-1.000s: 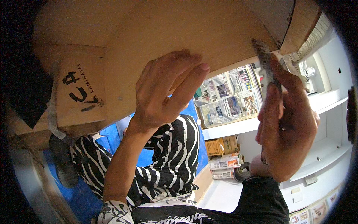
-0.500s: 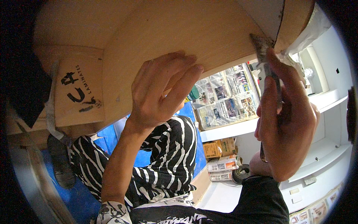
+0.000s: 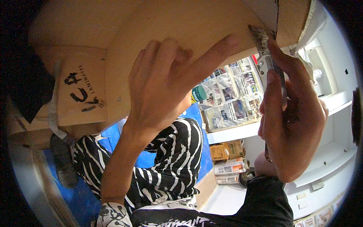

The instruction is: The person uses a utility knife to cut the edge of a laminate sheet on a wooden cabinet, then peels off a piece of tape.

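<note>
Gripping a worn silver-grey metal hand tool at 2 o'clock, the person's right hand sits at 3 o'clock with its fingers wrapped around the handle and the thumb pressed along it. The tool's flat, smudged blade points up toward 1 o'clock, near the inner corner of a broad tan wooden panel that spreads overhead at 12 o'clock; from where I stand, I cannot tell whether the tip touches the wood. At 11 o'clock the bare left hand holds nothing I can see: one digit stretches toward 2 o'clock, toward the blade but apart from it, while the others are loosely bent and slightly blurred in front of the panel. Whether they rest on it, I can't tell.

Between 9 and 10 o'clock I notice a pale tan board with bold black markings. Just beyond the left wrist, toward 1 o'clock, a round teal-green lid shows, and right of it lies a flat sheet of colourful printed paper. Brown cardboard boxes stand at 4 o'clock. Black trousers with wavy white stripes fill 6 o'clock, and a dark grey shoe rests at 8 o'clock.
</note>
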The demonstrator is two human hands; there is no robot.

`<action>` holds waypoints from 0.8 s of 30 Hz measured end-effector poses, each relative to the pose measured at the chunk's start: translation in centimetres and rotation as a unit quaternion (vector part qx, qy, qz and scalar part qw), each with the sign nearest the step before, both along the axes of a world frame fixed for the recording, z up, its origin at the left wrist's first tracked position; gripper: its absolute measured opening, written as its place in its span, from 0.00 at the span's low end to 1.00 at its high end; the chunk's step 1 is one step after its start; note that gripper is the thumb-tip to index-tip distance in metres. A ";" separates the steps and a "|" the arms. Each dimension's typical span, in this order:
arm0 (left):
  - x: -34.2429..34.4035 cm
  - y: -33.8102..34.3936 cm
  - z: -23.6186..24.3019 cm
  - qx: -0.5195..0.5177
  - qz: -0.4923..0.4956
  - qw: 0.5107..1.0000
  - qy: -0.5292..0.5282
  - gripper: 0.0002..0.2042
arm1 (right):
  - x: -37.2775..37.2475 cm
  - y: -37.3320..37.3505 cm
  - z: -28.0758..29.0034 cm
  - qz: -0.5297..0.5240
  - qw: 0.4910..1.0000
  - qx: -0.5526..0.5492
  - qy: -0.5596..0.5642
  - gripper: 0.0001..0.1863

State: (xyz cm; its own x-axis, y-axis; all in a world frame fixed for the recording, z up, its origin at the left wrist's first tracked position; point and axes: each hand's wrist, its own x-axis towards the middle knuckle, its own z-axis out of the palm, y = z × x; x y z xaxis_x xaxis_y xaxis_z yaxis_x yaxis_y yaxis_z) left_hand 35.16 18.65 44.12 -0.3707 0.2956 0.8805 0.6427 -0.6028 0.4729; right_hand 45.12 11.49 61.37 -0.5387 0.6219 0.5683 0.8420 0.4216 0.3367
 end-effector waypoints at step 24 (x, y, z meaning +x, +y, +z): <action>-1.1 -0.6 1.9 -0.069 -0.018 0.996 0.046 0.41 | -0.9 0.1 0.3 0.024 0.988 0.005 -0.150 0.16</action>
